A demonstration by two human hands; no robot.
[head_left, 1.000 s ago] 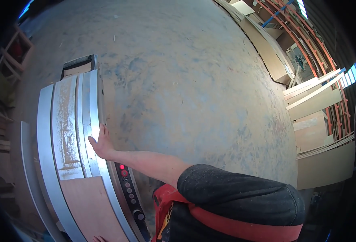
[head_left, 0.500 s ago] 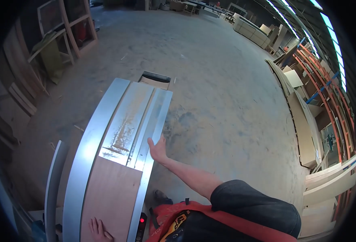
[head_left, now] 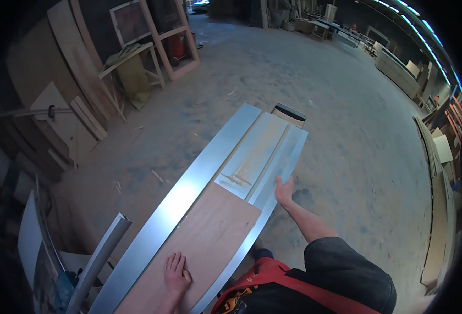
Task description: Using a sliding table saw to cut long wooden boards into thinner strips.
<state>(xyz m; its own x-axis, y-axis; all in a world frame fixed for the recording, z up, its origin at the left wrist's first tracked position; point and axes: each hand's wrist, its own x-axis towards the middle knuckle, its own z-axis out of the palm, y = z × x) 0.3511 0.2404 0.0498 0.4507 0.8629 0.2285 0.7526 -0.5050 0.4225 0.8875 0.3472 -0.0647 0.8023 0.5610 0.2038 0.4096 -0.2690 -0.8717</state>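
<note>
Left hand (head_left: 177, 272) lies flat, fingers spread, palm down on the board (head_left: 199, 246) near its near end – pressing, not gripping. The board, a reddish-brown sheet, rests lengthwise on the saw table (head_left: 189, 193), covering its near half between the two long metal edges. Right hand (head_left: 284, 189) is open, fingers extended, resting against the table's right edge, beyond the board's far right corner. Sawdust (head_left: 252, 157) streaks the bare far half of the table. Concrete floor (head_left: 315, 78) all around.
</note>
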